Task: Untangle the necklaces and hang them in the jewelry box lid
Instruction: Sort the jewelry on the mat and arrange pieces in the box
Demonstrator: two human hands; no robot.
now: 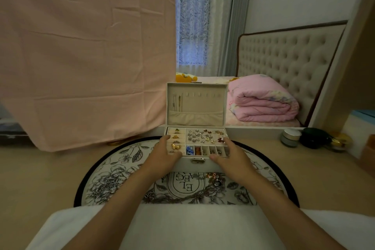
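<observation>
L hand (164,155) & R hand (230,157) on jewelry box (188,167) corners, grips spread, lid (203,105) up

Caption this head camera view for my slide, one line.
Left hand and right hand rest on the jewelry box; necklaces hang in its lid, tangled chains lie on the floral mat.

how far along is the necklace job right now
Done: thin chains hang from the left hooks of the white jewelry box's upright lid. In hand: no necklace; left hand and right hand rest on the box's front corners. Left: tangled chains on the round floral mat.
</observation>
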